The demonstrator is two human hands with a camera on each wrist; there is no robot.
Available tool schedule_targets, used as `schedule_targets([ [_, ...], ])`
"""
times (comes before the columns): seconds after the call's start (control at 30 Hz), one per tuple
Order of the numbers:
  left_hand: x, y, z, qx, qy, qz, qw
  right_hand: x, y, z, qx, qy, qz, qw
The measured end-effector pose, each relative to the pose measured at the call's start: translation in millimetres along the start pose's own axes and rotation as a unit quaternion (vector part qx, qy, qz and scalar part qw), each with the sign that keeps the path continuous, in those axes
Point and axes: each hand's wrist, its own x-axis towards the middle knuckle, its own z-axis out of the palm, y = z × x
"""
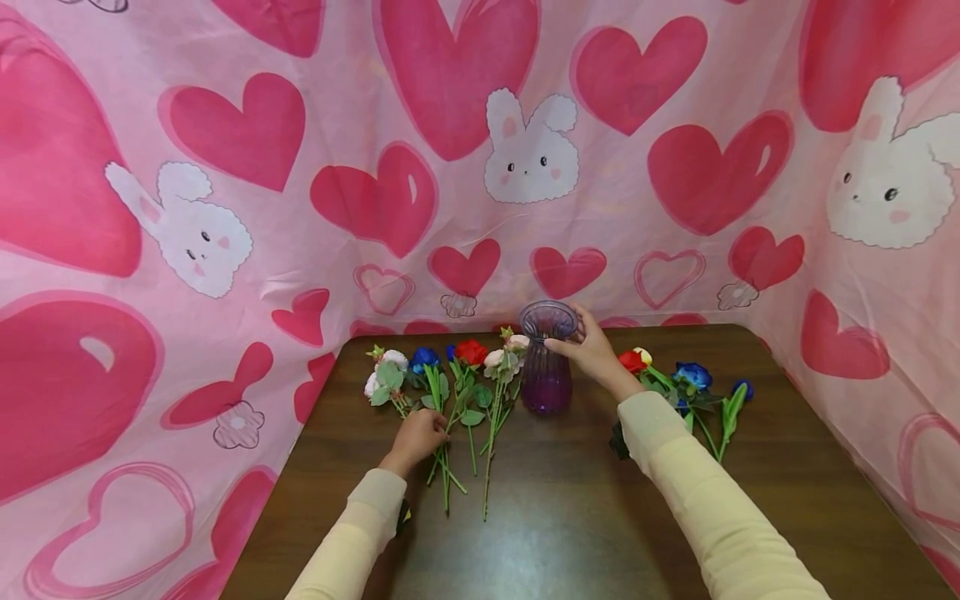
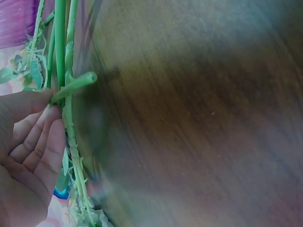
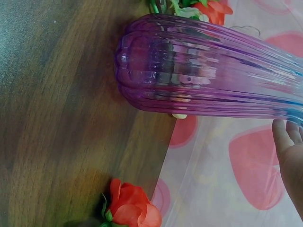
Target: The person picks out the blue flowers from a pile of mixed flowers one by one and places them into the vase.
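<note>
A ribbed purple glass vase [image 1: 547, 379] stands upright toward the back of the table. My right hand [image 1: 592, 348] grips its neck from the right, just under the flared rim; in the right wrist view the fingers touch the vase [image 3: 189, 71] near its neck. My left hand [image 1: 422, 435] is at the stems of the left group of artificial flowers. The left wrist view has the left hand [image 2: 33, 137] pinching a green stem [image 2: 75, 86] between thumb and fingers, with other stems running beside it. White, blue [image 1: 424, 359] and red [image 1: 471, 352] blooms lie left of the vase.
More flowers, red, yellow and blue [image 1: 693, 375], lie to the right of the vase, partly behind my right sleeve. Something dark with a bit of yellow shows beside my left sleeve. A pink heart-and-rabbit cloth hangs behind the brown table [image 1: 555, 517].
</note>
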Motion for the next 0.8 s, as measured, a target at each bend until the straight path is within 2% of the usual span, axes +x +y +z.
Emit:
schedule_targets([
  [0.2,0.8,0.6,1.6,0.009,0.005,-0.008,0.9999,-1.0,-0.6,0.9,0.003,0.001,-0.004,1.0],
  [0.5,-1.2,-1.3,2.7,-0.012,0.022,0.02,0.9995,-0.3,0.6,0.6,0.014,0.001,-0.014,0.9998],
  [0.8,-6.3,0.1,-2.6,-0.029,0.024,0.001,0.9993,1.2,4.2,0.1,0.014,-0.001,-0.007,0.9999],
])
